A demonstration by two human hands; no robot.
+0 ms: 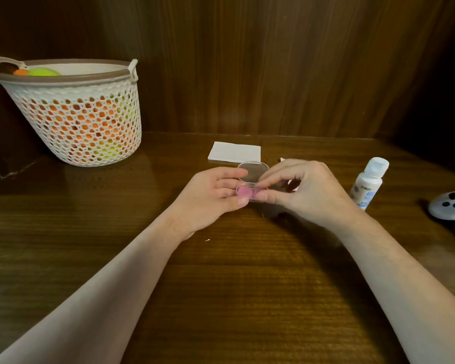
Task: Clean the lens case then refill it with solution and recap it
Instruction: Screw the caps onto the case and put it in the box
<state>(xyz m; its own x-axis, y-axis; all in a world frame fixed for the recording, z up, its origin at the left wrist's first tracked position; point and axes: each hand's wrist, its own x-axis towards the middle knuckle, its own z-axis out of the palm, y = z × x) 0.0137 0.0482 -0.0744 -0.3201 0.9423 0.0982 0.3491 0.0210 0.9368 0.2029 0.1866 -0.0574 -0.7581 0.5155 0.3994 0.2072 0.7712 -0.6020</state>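
Lens case [250, 191]: pink, clear hinged lid standing open, held just above the wooden table [221, 285] at centre, between both hands. Far left: white perforated basket [76, 119] with orange and yellow-green balls inside. Left hand [213, 198] fingers curled narrow, gripping the case's left end, thumb on its near edge. Folded white tissue [234, 152] behind the case. Right hand [305, 190] pinching the case's right end, thumb and forefinger. Solution bottle [369, 183] capped, upright, right of that hand. Grey controller [451, 206] at far right edge.
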